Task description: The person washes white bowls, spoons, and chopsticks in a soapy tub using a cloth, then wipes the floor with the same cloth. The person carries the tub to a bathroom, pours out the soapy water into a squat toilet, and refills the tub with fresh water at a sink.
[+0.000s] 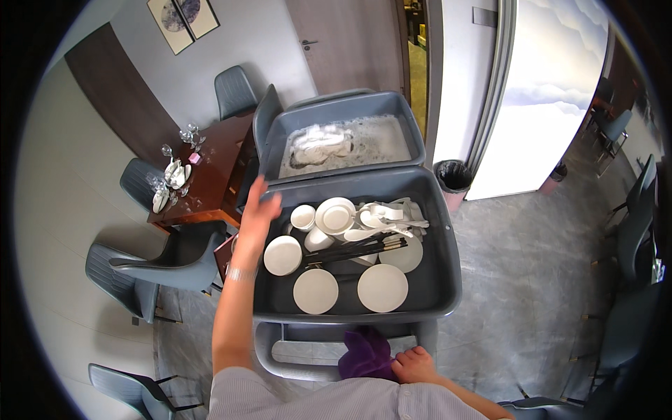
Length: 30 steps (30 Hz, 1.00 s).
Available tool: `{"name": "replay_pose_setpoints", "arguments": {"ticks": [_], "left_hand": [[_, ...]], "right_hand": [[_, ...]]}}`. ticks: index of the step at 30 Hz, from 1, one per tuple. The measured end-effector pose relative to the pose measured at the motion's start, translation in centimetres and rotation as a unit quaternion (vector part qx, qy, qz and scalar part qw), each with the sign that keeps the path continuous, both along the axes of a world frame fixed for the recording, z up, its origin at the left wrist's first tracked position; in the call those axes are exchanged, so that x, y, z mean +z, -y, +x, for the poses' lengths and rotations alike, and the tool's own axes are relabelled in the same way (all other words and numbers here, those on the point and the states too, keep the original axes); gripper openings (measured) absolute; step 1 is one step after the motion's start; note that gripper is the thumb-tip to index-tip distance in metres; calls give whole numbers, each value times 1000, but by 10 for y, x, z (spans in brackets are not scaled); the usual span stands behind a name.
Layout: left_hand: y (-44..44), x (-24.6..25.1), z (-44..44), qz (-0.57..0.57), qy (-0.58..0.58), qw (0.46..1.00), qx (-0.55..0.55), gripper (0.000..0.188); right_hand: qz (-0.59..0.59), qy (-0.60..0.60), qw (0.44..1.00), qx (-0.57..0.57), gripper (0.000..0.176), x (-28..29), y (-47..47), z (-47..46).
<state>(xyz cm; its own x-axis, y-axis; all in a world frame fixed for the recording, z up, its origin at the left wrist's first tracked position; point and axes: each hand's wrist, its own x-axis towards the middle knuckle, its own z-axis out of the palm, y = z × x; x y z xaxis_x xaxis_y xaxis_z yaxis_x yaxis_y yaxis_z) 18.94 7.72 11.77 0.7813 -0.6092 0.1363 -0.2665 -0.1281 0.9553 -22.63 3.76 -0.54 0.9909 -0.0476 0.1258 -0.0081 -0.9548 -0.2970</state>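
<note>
My left hand (255, 207), slightly blurred, reaches past the left rim of a grey plastic tub (451, 294) with its fingers apart and nothing in them. My right hand (415, 365) is closed on the edge of a purple cloth (367, 353) that hangs over the cart's grey handle (304, 370). Inside the tub lie several white plates (382, 287), a small white bowl (283, 255), white cups (303, 217), stacked white dishes (335, 216), white soup spoons (362, 232) and black chopsticks (362, 251). Behind it, a second grey tub (415, 136) holds foamy water with a pale cloth (320, 147).
A dark wooden table (218, 163) at the left bears wine glasses (192, 135), white tableware (176, 174) and a pink box (195, 158). Grey upholstered chairs (173, 268) surround it. A lined waste bin (452, 178) stands by the bright panel (530, 131). A door (346, 47) is behind.
</note>
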Motion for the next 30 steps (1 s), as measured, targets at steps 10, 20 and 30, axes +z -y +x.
{"name": "replay_pose_setpoints", "arguments": {"ticks": [10, 20, 30], "left_hand": [[-247, -155, -167, 382, 366, 803, 273, 47], [-206, -151, -184, -147, -370, 851, 341, 22], [-207, -182, -149, -186, -354, 875, 273, 20]], "right_hand": [[40, 71, 997, 9, 30, 1, 12, 0], [-37, 134, 990, -38, 40, -24, 1, 4], [-86, 228, 969, -39, 47, -59, -12, 26]]}}
